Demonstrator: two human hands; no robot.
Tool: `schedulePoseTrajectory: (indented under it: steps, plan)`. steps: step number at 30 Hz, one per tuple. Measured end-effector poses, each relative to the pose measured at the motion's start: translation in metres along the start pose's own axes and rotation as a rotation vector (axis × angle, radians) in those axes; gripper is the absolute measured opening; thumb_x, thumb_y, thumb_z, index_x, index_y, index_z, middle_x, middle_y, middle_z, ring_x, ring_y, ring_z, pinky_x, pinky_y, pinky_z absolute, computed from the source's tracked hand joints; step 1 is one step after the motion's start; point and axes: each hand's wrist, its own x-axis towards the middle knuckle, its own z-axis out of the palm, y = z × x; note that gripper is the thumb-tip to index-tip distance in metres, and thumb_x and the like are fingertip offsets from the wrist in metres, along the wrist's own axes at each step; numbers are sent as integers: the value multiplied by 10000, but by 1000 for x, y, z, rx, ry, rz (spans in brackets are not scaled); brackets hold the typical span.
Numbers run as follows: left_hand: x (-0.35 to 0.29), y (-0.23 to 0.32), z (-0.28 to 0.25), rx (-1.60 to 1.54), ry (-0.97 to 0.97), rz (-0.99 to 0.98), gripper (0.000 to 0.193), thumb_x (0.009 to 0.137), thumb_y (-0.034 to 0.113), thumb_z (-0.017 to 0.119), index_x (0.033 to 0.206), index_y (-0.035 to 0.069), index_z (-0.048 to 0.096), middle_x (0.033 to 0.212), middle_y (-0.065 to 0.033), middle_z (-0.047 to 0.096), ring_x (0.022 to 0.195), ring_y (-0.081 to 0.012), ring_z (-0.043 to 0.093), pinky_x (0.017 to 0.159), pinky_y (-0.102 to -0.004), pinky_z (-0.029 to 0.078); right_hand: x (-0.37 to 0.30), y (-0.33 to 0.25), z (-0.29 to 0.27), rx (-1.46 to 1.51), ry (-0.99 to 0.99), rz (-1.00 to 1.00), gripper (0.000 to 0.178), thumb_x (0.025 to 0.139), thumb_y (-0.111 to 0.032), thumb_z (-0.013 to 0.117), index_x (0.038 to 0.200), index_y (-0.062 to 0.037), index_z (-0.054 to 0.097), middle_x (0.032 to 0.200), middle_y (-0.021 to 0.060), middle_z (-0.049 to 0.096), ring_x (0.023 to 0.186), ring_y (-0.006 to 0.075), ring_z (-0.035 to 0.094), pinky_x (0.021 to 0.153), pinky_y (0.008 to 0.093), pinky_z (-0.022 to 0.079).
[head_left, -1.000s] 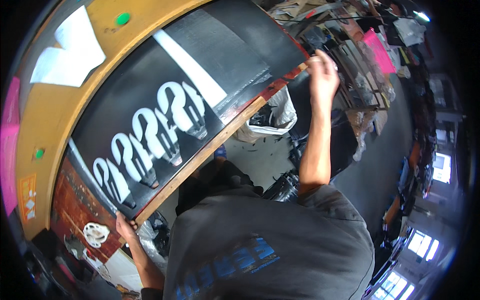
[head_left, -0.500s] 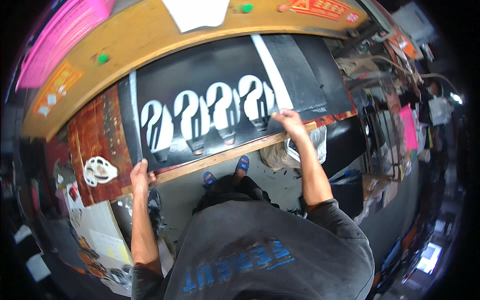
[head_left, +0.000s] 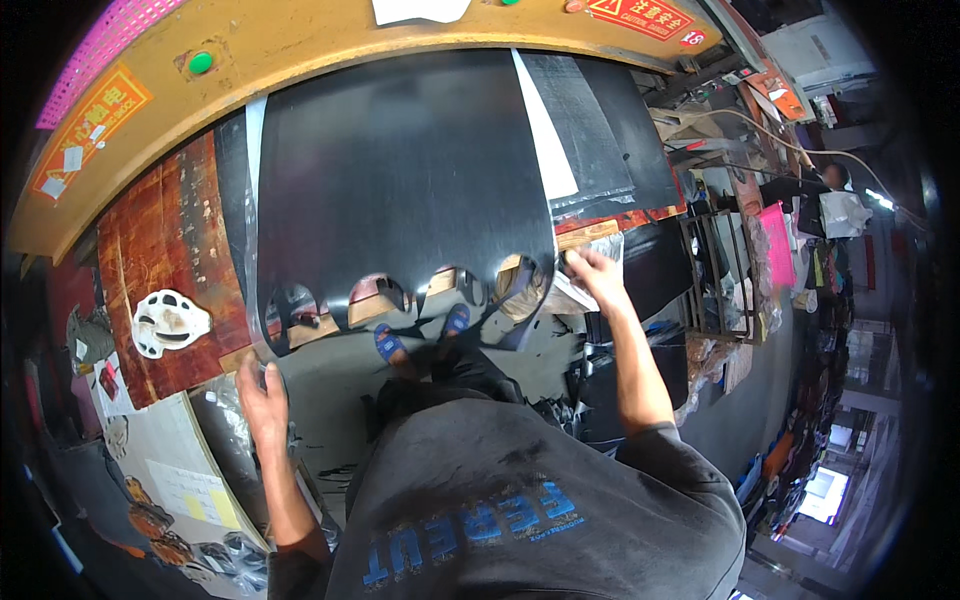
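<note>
A wide black sheet [head_left: 400, 170] lies over the work surface, its front part hanging past the near edge. Along that front part is a row of several rounded cut-out holes, with the floor and a wooden edge showing through. My left hand [head_left: 263, 400] is closed at the sheet's front left corner; its fingertips are partly blurred. On the other side, my right hand [head_left: 600, 282] pinches the sheet's right edge with thumb and fingers. White strips of the layer beneath, such as the white sheet [head_left: 545, 140], show beside the black one.
A yellow machine beam [head_left: 330, 30] with a green button [head_left: 201, 62] spans the far side. On the reddish-brown board [head_left: 165, 235] at left rests a cream openwork piece [head_left: 170, 323]. Right of my arm stands a metal rack [head_left: 718, 270]. A person [head_left: 835, 180] is at far right.
The black sheet has slid toward me, its holes moving from over the white layer to past the near edge. Both hands have come nearer to me, and the view has shifted slightly.
</note>
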Motion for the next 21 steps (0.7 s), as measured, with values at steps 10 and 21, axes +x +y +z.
schedulePoseTrajectory:
  steps: [10,21]
  plan:
    - [-44,193,137,13,-210,451,489,990,218,756,1402,-19,641,1424,-254,650,1362,-408,603,1169,-474,468,56,-67,45,-387,-39,-124,464,920,-445,837,994,4,746,776,54,691,729,157,656,685,346,519]
    - [-175,251,181,453,-270,329,929,841,241,774,1578,-144,360,1579,-405,441,1465,-575,460,1212,-668,368,-69,-37,72,262,-1009,-89,423,1004,-395,759,797,-29,717,668,68,684,552,133,629,530,276,491]
